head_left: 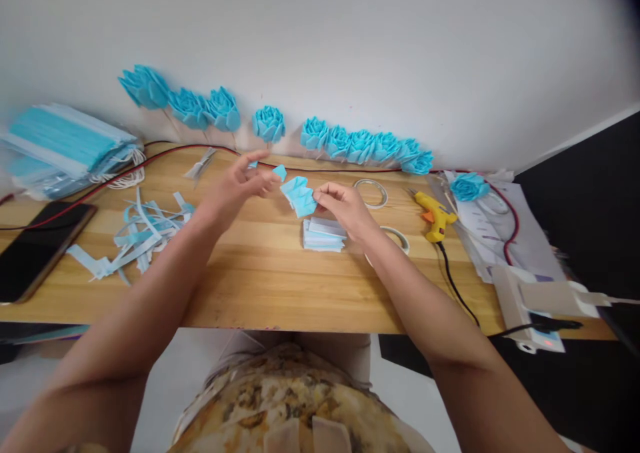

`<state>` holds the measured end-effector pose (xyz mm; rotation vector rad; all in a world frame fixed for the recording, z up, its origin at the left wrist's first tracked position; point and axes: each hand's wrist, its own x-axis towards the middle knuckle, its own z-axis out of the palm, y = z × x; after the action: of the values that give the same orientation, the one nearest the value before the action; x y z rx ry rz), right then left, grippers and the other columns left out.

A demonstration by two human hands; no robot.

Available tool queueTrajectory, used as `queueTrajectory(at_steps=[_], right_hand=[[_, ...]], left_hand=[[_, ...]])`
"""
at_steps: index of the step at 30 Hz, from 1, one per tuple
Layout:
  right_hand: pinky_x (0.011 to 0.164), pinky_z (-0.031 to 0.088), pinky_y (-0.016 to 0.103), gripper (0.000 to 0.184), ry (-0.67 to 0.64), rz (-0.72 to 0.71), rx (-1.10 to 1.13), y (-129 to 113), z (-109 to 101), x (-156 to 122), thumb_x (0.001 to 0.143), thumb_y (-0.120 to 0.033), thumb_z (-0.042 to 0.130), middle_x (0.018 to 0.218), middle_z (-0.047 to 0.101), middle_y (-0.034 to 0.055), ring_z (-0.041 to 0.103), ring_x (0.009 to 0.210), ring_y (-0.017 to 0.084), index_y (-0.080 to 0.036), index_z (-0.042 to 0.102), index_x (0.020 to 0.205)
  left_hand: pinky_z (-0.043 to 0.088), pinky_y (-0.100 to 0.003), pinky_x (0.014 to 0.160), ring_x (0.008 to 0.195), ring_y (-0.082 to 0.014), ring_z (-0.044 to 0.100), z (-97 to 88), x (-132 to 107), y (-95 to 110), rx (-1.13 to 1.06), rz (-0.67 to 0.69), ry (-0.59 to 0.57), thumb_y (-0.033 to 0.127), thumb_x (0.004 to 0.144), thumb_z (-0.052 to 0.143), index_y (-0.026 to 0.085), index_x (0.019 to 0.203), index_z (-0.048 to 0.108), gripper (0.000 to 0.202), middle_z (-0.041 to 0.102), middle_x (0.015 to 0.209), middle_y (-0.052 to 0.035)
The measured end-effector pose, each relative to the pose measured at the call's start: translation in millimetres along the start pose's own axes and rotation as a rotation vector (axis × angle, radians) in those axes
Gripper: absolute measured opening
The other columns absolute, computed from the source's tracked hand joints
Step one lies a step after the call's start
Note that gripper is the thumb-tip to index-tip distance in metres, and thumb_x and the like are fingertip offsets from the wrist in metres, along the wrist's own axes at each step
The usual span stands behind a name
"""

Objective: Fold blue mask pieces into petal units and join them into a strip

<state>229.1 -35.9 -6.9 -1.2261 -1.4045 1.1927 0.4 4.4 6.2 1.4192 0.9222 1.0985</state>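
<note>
My right hand (345, 205) pinches light blue folded fabric pieces (300, 197) at their right edge, above the table. My left hand (243, 185) is just left of them, its fingers apart. A small blue piece (280, 172) shows at its fingertips; whether they touch it I cannot tell. More blue shows behind the left fingers, mostly hidden. Below the right hand lies a stack of pale blue and white fabric pieces (323, 234). A roll of tape (371, 194) lies behind the right hand, and a second tape roll (399, 235) is partly covered by the right forearm.
Blue fabric flowers (270, 124) on stems line the wall. A yellow glue gun (437, 216) and power strip (520, 310) are at right. At left are packed face masks (67, 143), cut strips (145, 226) and a phone (40, 246). A red-black cable (200, 146) runs along the back.
</note>
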Motion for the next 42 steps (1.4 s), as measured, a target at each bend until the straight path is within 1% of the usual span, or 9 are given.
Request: queueTrajectory(at_steps=[4,7,12,19,24,29,34,38,42], right_hand=[[0.064,0.042,0.025,0.023,-0.223,0.062,-0.138,5,8,11,0.079,-0.040,0.063,0.070,0.064,-0.0010,0.055,0.064,0.012,-0.017,0.068,0.079],[0.060,0.032,0.026,0.027,-0.351,-0.087,-0.472,3,17,18,0.088,-0.036,0.054,0.062,0.059,-0.0013,0.049,0.059,0.011,-0.017,0.067,0.073],[0.062,0.028,0.028,0.036,-0.137,-0.307,-0.755,-10,13,16,0.096,-0.038,0.044,0.071,0.064,0.0020,0.051,0.065,0.014,-0.017,0.067,0.077],[0.067,0.038,0.028,0.030,-0.112,-0.245,-0.682,-2,-1,-5,0.092,-0.037,0.052,0.094,0.076,0.0043,0.061,0.075,0.017,-0.020,0.075,0.102],[0.067,0.041,0.028,0.033,-0.047,-0.212,-0.572,6,-2,-15,0.091,-0.036,0.053,0.089,0.076,0.0043,0.062,0.071,0.016,-0.019,0.073,0.111],[0.072,0.047,0.029,0.033,0.056,-0.205,-0.354,10,-8,-13,0.089,-0.036,0.056,0.089,0.075,0.0046,0.065,0.077,0.016,-0.018,0.071,0.113],[0.072,0.050,0.025,0.040,0.089,-0.070,0.051,5,-11,-12,0.087,-0.049,0.059,0.107,0.071,0.0053,0.064,0.092,0.015,-0.022,0.068,0.116],[0.067,0.049,0.023,0.037,-0.003,-0.029,0.241,1,-8,-14,0.085,-0.053,0.062,0.098,0.069,0.0033,0.061,0.085,0.013,-0.022,0.071,0.102],[0.064,0.045,0.023,0.028,0.023,-0.048,0.142,-3,-5,-16,0.077,-0.047,0.071,0.077,0.063,-0.0008,0.053,0.070,0.010,-0.019,0.070,0.083]], left_hand=[[0.048,-0.025,0.066,0.072,-0.0137,0.062,-27.2,16,14,0.199,0.063,0.180,0.031,0.084,0.064,0.015,0.121,0.062,0.040,0.073,0.092,-0.0067],[0.046,-0.026,0.068,0.074,-0.0162,0.062,-32.6,27,13,0.515,0.082,0.167,0.027,0.082,0.064,0.016,0.111,0.069,0.032,0.073,0.087,-0.0061],[0.042,-0.031,0.073,0.082,-0.0244,0.064,-13.4,35,-3,1.009,0.145,0.054,0.028,0.084,0.059,0.020,0.092,0.075,0.019,0.074,0.087,-0.0079],[0.042,-0.037,0.080,0.094,-0.0322,0.063,22.4,46,-28,1.238,0.136,0.023,0.038,0.089,0.056,0.014,0.091,0.072,0.029,0.071,0.094,-0.0178],[0.043,-0.039,0.082,0.099,-0.0337,0.062,24.0,56,-35,1.297,0.099,0.011,0.020,0.084,0.054,0.012,0.090,0.070,0.019,0.069,0.100,-0.0205],[0.043,-0.034,0.070,0.077,-0.0240,0.062,24.5,41,-19,0.761,0.003,0.085,0.025,0.082,0.060,0.015,0.076,0.067,0.013,0.067,0.078,-0.0104],[0.043,-0.024,0.055,0.060,-0.0122,0.056,35.1,3,-1,-0.068,-0.253,-0.164,0.038,0.073,0.075,0.015,0.072,0.065,0.024,0.066,0.073,-0.0051],[0.042,-0.022,0.053,0.056,-0.0105,0.056,38.0,-11,-2,-0.135,-0.289,-0.198,0.037,0.070,0.080,0.014,0.070,0.067,0.027,0.066,0.068,-0.0053],[0.042,-0.023,0.053,0.054,-0.0103,0.054,37.3,-14,-9,-0.071,-0.272,-0.198,0.038,0.073,0.077,0.014,0.072,0.068,0.025,0.066,0.066,-0.0048]])
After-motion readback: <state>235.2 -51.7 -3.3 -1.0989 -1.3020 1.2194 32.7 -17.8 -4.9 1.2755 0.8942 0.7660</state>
